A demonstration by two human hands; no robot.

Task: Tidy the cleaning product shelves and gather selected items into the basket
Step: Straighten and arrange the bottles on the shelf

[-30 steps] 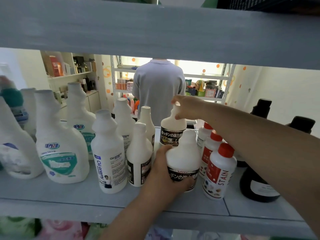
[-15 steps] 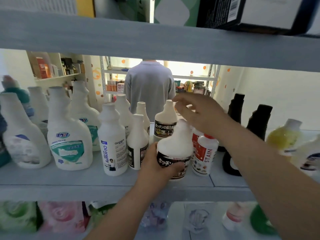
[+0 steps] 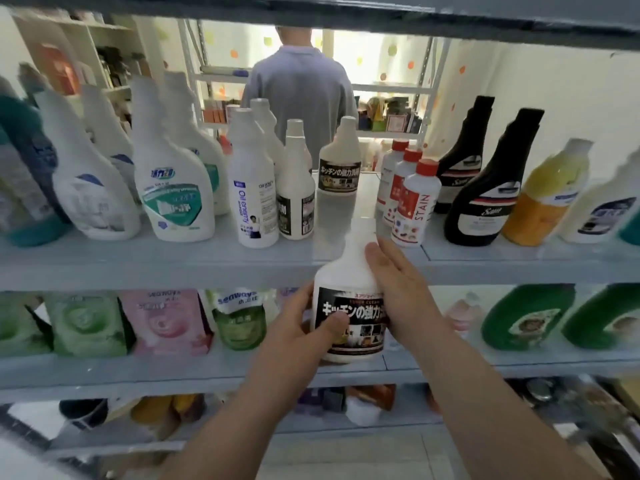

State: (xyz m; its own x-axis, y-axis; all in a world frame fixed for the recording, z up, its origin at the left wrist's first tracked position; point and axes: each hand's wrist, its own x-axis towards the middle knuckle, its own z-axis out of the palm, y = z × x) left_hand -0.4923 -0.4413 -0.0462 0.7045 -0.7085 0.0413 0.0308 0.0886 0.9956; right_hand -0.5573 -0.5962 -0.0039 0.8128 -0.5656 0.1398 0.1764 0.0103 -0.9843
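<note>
Kitchen cleaner bottle [image 3: 341,271] held off the shelf [image 3: 173,259]: my left hand [image 3: 298,327] grips it, right hand [image 3: 398,289] flat alongside, steadying.

a single wide-angle view from a camera worn on the person's head, facing forward and slightly down, close to grey shelving [image 3: 519,268]. the middle shelf [image 3: 138,268] crosses the centre of the frame, a lower shelf [image 3: 138,372] runs beneath it, and an upper shelf [image 3: 485,29] edges the top. the left hand [image 3: 298,327] and right hand [image 3: 398,289] enter from below and meet on a white bottle [image 3: 341,271] near centre. the open shelves let the view reach a room [image 3: 381,53] behind.
</note>
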